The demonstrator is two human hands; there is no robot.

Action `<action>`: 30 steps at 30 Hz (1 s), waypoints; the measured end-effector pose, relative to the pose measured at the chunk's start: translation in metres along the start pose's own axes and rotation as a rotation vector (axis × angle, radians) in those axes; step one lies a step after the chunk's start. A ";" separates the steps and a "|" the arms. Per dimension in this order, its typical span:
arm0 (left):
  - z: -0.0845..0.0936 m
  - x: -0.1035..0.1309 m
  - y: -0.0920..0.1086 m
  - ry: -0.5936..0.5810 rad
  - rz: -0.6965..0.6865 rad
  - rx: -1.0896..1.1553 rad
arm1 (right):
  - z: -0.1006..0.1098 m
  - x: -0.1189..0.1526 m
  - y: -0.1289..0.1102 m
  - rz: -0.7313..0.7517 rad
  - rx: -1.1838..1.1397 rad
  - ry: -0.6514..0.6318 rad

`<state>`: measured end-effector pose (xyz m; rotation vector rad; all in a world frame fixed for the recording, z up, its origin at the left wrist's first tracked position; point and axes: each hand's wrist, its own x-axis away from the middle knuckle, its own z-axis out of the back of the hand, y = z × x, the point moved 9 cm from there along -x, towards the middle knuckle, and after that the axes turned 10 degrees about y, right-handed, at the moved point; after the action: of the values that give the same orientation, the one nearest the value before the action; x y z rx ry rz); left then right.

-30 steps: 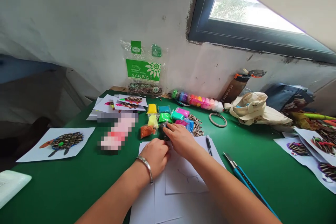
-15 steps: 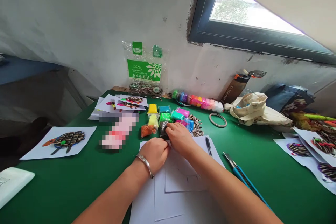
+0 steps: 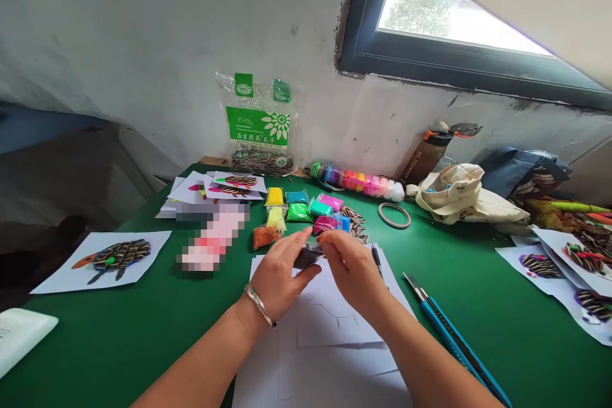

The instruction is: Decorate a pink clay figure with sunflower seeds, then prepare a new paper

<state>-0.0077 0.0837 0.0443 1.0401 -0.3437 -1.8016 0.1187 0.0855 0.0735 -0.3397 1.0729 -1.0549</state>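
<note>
A small packet of black modelling clay (image 3: 307, 257) is held between my two hands, above the drawing paper. My left hand (image 3: 282, 273), with a silver bracelet at its wrist, grips the packet's left side between fingers and thumb. My right hand (image 3: 352, 262) pinches its right end. Below them, a sheet with a pencil outline (image 3: 329, 325) lies on larger white paper (image 3: 261, 357). A pen (image 3: 377, 259) rests partly behind my right hand. Beyond the hands sit several coloured clay packets, among them orange (image 3: 266, 237), green (image 3: 298, 211) and yellow (image 3: 275, 196).
Sunflower seeds (image 3: 356, 224) lie beside the packets, with a seed bag (image 3: 261, 134) against the wall. Blue utility knives (image 3: 444, 325) lie at right, near a ring (image 3: 394, 215) and cloth bag (image 3: 459, 194). A seed turtle picture (image 3: 119, 258) is at left.
My right hand has taken the black clay packet from the group and brought it nearer. My left hand has lifted off the paper and now grips it too.
</note>
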 end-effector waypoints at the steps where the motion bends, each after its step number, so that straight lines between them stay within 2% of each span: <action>1: -0.004 0.001 -0.002 -0.032 0.035 0.020 | -0.004 0.003 0.003 -0.041 -0.031 -0.013; 5: -0.010 0.001 -0.007 -0.102 0.168 0.075 | -0.015 0.010 0.018 -0.187 -0.122 -0.020; 14: -0.013 -0.001 -0.005 -0.196 0.237 0.059 | -0.014 0.019 0.044 -0.440 -0.363 -0.054; 22: -0.017 0.001 -0.001 -0.299 0.252 0.126 | -0.018 0.025 0.044 -0.603 -0.523 -0.351; 26: -0.017 0.000 -0.003 -0.311 0.273 0.147 | -0.022 0.031 0.044 -0.671 -0.580 -0.424; 30: -0.018 0.001 -0.002 -0.334 0.281 0.169 | -0.024 0.030 0.042 -0.657 -0.605 -0.441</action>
<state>0.0048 0.0879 0.0317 0.7554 -0.8171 -1.7061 0.1231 0.0871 0.0167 -1.4190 0.8663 -1.1218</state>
